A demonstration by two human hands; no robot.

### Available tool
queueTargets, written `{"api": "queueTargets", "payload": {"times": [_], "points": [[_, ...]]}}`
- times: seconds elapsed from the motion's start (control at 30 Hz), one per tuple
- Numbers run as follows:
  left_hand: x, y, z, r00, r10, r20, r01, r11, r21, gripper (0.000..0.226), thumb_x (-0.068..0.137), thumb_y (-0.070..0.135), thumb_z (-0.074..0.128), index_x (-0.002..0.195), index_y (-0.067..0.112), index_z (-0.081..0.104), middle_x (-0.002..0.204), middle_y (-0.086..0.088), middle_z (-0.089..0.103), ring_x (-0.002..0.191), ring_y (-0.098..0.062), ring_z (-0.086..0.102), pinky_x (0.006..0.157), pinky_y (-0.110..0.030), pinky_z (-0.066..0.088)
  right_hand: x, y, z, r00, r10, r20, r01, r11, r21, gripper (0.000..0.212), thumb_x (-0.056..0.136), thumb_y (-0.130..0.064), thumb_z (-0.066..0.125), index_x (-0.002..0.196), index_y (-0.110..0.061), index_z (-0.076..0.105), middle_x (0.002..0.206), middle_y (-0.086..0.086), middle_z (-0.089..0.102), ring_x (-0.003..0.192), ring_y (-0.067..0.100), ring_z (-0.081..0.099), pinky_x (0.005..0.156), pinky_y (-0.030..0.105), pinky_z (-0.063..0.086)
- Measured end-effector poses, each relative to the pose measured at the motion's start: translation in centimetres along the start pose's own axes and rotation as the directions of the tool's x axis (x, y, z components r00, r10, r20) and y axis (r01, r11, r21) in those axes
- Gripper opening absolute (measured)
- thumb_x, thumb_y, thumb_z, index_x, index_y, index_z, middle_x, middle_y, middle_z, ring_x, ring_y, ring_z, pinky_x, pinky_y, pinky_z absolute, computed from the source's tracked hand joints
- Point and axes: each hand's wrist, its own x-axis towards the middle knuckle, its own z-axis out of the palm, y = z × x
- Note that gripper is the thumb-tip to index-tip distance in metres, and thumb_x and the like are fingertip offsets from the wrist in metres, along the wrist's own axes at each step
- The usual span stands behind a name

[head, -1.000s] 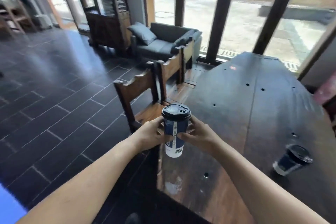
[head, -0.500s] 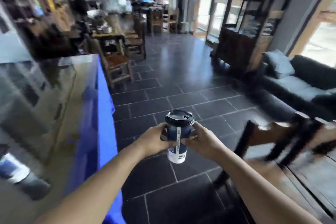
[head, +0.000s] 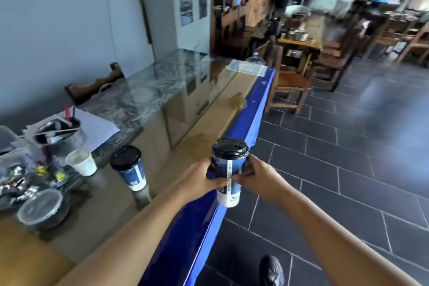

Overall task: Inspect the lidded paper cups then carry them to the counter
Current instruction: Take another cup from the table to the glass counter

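I hold a dark blue paper cup with a black lid (head: 228, 169) upright in both hands, in the air over the blue front edge of the counter (head: 246, 121). My left hand (head: 202, 177) wraps its left side and my right hand (head: 260, 175) its right side. A second lidded blue cup (head: 130, 167) stands upright on the tan counter top, to the left of the held one.
An open white paper cup (head: 81, 161), a metal pot of utensils (head: 58, 132), a lidded plastic bowl (head: 41, 209) and clutter crowd the counter's left end. A wooden chair (head: 287, 79) and tables stand beyond on the dark tiled floor. My shoe (head: 271, 270) shows below.
I have turned left from the wooden table and floor to face the counter. The cup stays gripped in both hands, now over the counter's blue edge.
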Motion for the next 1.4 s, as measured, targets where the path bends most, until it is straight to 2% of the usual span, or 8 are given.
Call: {"api": "queueTargets", "payload": {"times": [0.13, 0.23, 0.37, 0.53, 0.63, 0.93, 1.1, 1.4], "points": [[4.9, -0.7, -0.6, 0.988, -0.086, -0.132, 0.077, 0.994, -0.072, 0.074, 0.071, 0.065, 0.073, 0.13, 0.022, 0.059, 0.117, 0.003, 0.071, 0.104, -0.016, 0.07, 0.089, -0.039, 0.059, 9.2, 1.0, -1.3, 0.987, -0.098, 0.13, 0.101, 0.995, -0.018, 0.038, 0.08, -0.043, 0.076, 0.109, -0.03, 0.055, 0.097, -0.01, 0.07, 0.087, 0.013, 0.069, 0.08, 0.036, 0.056], [8.8, -0.6, 0.0, 0.955, -0.192, -0.227, 0.165, 0.978, -0.131, 0.066, 0.075, 0.056, 0.074, 0.131, 0.024, 0.059, 0.117, 0.002, 0.073, 0.1, -0.016, 0.073, 0.09, -0.045, 0.06, 15.5, 1.8, -3.0, 0.959, -0.157, 0.235, 0.163, 0.987, -0.009, 0.037, 0.084, -0.037, 0.078, 0.11, -0.029, 0.053, 0.093, -0.016, 0.066, 0.083, 0.002, 0.065, 0.083, 0.033, 0.052], [12.2, -0.2, 0.9, 0.89, -0.313, -0.331, 0.28, 0.949, -0.144, 0.057, 0.085, 0.048, 0.075, 0.135, 0.03, 0.054, 0.12, 0.001, 0.072, 0.094, -0.015, 0.073, 0.089, -0.046, 0.059, 22.3, 2.6, -4.5, 0.878, -0.234, 0.417, 0.249, 0.968, 0.018, 0.068, 0.064, -0.064, 0.071, 0.122, -0.031, 0.057, 0.112, -0.011, 0.072, 0.103, 0.01, 0.071, 0.096, 0.044, 0.057], [13.1, -0.6, -0.8, 0.81, -0.416, -0.414, 0.384, 0.909, -0.164, 0.059, 0.092, 0.037, 0.075, 0.143, 0.027, 0.048, 0.131, 0.006, 0.067, 0.099, -0.014, 0.071, 0.091, -0.038, 0.057, 27.3, -0.6, -3.3, 0.751, -0.335, 0.569, 0.413, 0.911, -0.01, 0.046, 0.085, -0.036, 0.078, 0.125, -0.024, 0.058, 0.11, -0.008, 0.072, 0.104, 0.014, 0.07, 0.096, 0.042, 0.057], [13.1, -2.0, -2.3, 0.733, -0.484, -0.479, 0.445, 0.873, -0.201, 0.062, 0.092, 0.03, 0.076, 0.145, 0.022, 0.046, 0.127, 0.009, 0.063, 0.102, -0.013, 0.067, 0.087, -0.029, 0.053, 29.4, -2.8, -1.0, 0.676, -0.367, 0.639, 0.473, 0.881, 0.006, 0.056, 0.089, -0.031, 0.076, 0.139, -0.024, 0.052, 0.117, -0.006, 0.072, 0.108, 0.014, 0.069, 0.097, 0.041, 0.056], [15.1, -10.1, -6.3, 0.541, -0.6, -0.589, 0.47, 0.797, -0.379, 0.086, 0.08, 0.021, 0.087, 0.151, 0.027, 0.039, 0.127, 0.001, 0.071, 0.097, -0.015, 0.074, 0.09, -0.041, 0.061, 36.8, -7.7, 6.9, 0.573, -0.372, 0.73, 0.555, 0.832, -0.012, 0.074, 0.085, -0.024, 0.08, 0.148, -0.024, 0.042, 0.123, -0.001, 0.072, 0.11, 0.017, 0.069, 0.098, 0.042, 0.058], [16.4, -13.0, -7.9, 0.514, -0.603, -0.61, 0.474, 0.792, -0.385, 0.088, 0.079, 0.021, 0.087, 0.151, 0.031, 0.038, 0.119, 0.005, 0.074, 0.092, -0.008, 0.074, 0.088, -0.037, 0.062, 39.8, -8.9, 9.4, 0.546, -0.377, 0.748, 0.575, 0.818, -0.007, 0.075, 0.085, -0.025, 0.082, 0.148, -0.025, 0.041, 0.125, -0.003, 0.073, 0.113, 0.015, 0.069, 0.096, 0.033, 0.056], [16.7, -14.6, -7.5, 0.477, -0.62, -0.623, 0.506, 0.773, -0.382, 0.085, 0.081, 0.022, 0.086, 0.15, 0.028, 0.038, 0.119, 0.005, 0.072, 0.098, -0.011, 0.072, 0.089, -0.034, 0.061, 41.2, -8.1, 11.7, 0.51, -0.405, 0.759, 0.614, 0.79, 0.008, 0.077, 0.082, -0.024, 0.084, 0.145, -0.029, 0.04, 0.124, -0.006, 0.072, 0.115, 0.016, 0.067, 0.096, 0.033, 0.053]]}}
